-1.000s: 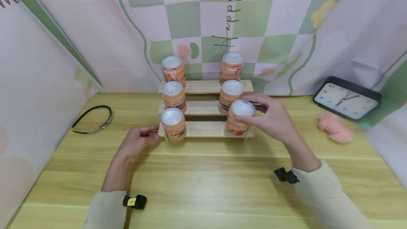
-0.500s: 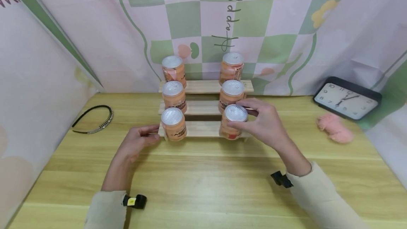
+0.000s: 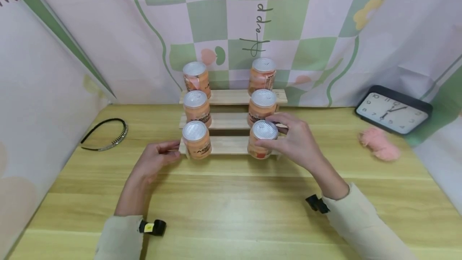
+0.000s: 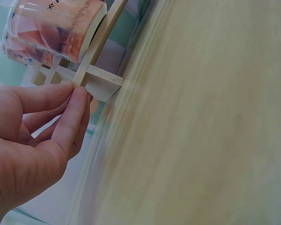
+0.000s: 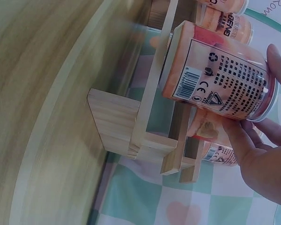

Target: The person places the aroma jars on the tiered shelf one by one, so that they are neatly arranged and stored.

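A three-step wooden rack (image 3: 231, 146) carries orange-labelled cans with silver tops, a left and a right one on each step. At its lower left end my left hand (image 3: 155, 163) pinches the board's end between thumb and fingertips, as the left wrist view shows. My right hand (image 3: 294, 141) holds the front right can (image 3: 259, 145) near its top, thumb in front and fingers behind. That can (image 5: 220, 70) stands at the lowest board in the right wrist view, its barcode side showing. The front left can (image 3: 196, 143) stands beside my left hand.
On the right a black-framed clock (image 3: 393, 109) leans back, a fluffy pink item (image 3: 379, 143) in front of it. A black headband (image 3: 108, 133) lies on the left of the wooden table (image 3: 223, 212). A patterned curtain (image 3: 245, 19) hangs behind the rack.
My right hand has moved left along the lowest step with the front right can, in line with the cans behind it. My left hand has stayed at the rack's end.
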`<state>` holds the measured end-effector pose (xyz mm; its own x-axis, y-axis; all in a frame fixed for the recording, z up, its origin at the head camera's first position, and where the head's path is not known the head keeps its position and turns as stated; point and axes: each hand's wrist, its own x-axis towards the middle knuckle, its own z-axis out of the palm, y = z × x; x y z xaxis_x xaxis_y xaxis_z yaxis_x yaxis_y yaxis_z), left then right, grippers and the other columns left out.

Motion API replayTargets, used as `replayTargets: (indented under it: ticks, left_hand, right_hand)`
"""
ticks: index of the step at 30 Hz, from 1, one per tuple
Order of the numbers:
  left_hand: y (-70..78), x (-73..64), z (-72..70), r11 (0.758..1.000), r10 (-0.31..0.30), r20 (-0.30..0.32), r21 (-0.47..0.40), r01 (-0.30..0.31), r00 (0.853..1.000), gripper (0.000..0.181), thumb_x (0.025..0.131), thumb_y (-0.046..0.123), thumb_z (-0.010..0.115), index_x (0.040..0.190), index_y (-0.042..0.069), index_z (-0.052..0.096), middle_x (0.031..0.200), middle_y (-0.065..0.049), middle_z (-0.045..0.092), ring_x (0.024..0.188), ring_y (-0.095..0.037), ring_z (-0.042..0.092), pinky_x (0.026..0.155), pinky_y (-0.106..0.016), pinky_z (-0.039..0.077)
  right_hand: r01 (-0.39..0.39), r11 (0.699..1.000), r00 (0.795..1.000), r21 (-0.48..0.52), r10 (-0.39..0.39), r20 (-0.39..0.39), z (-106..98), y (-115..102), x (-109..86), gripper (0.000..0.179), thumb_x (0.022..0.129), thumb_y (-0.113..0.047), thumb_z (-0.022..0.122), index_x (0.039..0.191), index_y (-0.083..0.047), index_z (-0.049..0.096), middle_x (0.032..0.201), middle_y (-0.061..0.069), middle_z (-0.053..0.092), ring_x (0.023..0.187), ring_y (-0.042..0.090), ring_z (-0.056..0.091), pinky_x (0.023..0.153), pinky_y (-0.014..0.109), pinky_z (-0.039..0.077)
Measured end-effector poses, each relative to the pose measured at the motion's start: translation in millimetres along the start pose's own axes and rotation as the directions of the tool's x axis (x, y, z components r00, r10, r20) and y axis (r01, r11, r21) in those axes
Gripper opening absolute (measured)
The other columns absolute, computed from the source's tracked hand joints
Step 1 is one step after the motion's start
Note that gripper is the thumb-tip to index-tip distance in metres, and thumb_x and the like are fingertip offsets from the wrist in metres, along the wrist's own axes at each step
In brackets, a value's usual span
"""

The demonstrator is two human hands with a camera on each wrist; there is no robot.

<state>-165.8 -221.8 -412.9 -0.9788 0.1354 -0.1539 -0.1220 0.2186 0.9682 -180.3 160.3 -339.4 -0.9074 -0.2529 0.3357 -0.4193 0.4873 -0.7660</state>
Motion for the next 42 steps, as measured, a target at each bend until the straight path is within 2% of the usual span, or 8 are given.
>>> replayTargets:
  ticks: [14, 22, 26, 30, 34, 37, 42]
  left_hand:
    - [-0.4, 2.8, 2.1, 1.000, 0.004, 0.011, -0.001, -0.004, 1.000, 0.046, 0.095, -0.001, 0.064, 0.140, -0.004, 0.056, 0.135, -0.024, 0.061, 0.120, -0.033, 0.059, 0.092, -0.028, 0.051]
    - [-1.4, 4.5, 3.7, 1.000, -0.001, 0.016, -0.009, 0.001, 1.000, 0.046, 0.095, -0.001, 0.064, 0.140, -0.006, 0.055, 0.134, -0.024, 0.061, 0.117, -0.031, 0.061, 0.090, -0.027, 0.052]
    - [1.1, 3.5, 2.4, 1.000, -0.004, 0.020, 0.001, 0.004, 1.000, 0.047, 0.095, 0.001, 0.065, 0.141, -0.006, 0.055, 0.134, -0.025, 0.061, 0.118, -0.032, 0.060, 0.093, -0.030, 0.051]
    - [5.9, 1.3, 1.5, 1.000, -0.022, 0.015, 0.016, 0.021, 1.000, 0.049, 0.095, 0.006, 0.067, 0.142, -0.004, 0.054, 0.134, -0.023, 0.060, 0.117, -0.033, 0.060, 0.098, -0.038, 0.049]
    - [10.8, 0.3, -1.1, 0.998, -0.038, 0.004, 0.052, 0.038, 0.999, 0.053, 0.095, 0.009, 0.069, 0.144, -0.003, 0.053, 0.134, -0.022, 0.061, 0.115, -0.031, 0.061, 0.097, -0.037, 0.050]
    - [14.1, 0.2, -3.7, 0.992, -0.022, 0.000, 0.126, 0.022, 1.000, 0.056, 0.095, 0.011, 0.069, 0.146, -0.002, 0.051, 0.134, -0.022, 0.061, 0.116, -0.032, 0.060, 0.093, -0.034, 0.051]
    - [19.6, -1.9, -6.5, 0.964, 0.023, -0.017, 0.264, -0.018, 1.000, 0.056, 0.098, 0.018, 0.065, 0.148, -0.001, 0.049, 0.138, -0.021, 0.059, 0.121, -0.036, 0.056, 0.094, -0.042, 0.050]
  right_hand:
    - [-0.019, 0.998, 0.999, -0.055, 0.021, 0.030, 0, 0, -0.5, 0.062, 0.068, -0.018, 0.097, 0.116, 0.003, 0.065, 0.120, 0.013, 0.063, 0.107, 0.029, 0.063, 0.088, 0.044, 0.057]
    - [-0.011, 0.999, 1.000, -0.053, 0.012, 0.027, -1, 1, -3.4, 0.063, 0.068, -0.016, 0.096, 0.117, 0.004, 0.063, 0.121, 0.014, 0.062, 0.109, 0.029, 0.062, 0.090, 0.043, 0.056]
    - [0.007, 0.999, 1.000, -0.037, -0.007, 0.012, -3, 2, -4.4, 0.060, 0.072, -0.014, 0.094, 0.119, 0.005, 0.063, 0.120, 0.015, 0.061, 0.111, 0.029, 0.061, 0.093, 0.042, 0.054]
    - [0.027, 0.999, 1.000, -0.046, -0.027, -0.008, -7, 6, -5.1, 0.051, 0.081, -0.015, 0.088, 0.122, 0.005, 0.063, 0.117, 0.016, 0.061, 0.110, 0.031, 0.062, 0.095, 0.044, 0.053]
    - [0.045, 0.996, 0.999, -0.081, -0.047, -0.024, -12, 12, -6.0, 0.044, 0.089, -0.017, 0.081, 0.123, 0.005, 0.064, 0.119, 0.017, 0.063, 0.109, 0.032, 0.062, 0.095, 0.046, 0.053]
    - [0.048, 0.994, 0.998, -0.103, -0.053, -0.040, -16, 15, -6.6, 0.042, 0.092, -0.018, 0.078, 0.123, 0.006, 0.064, 0.120, 0.018, 0.064, 0.110, 0.034, 0.061, 0.095, 0.049, 0.052]
    - [0.029, 0.990, 0.998, -0.140, -0.036, -0.046, -24, 19, -6.8, 0.044, 0.095, -0.025, 0.074, 0.125, 0.006, 0.064, 0.123, 0.019, 0.064, 0.117, 0.037, 0.059, 0.098, 0.054, 0.049]
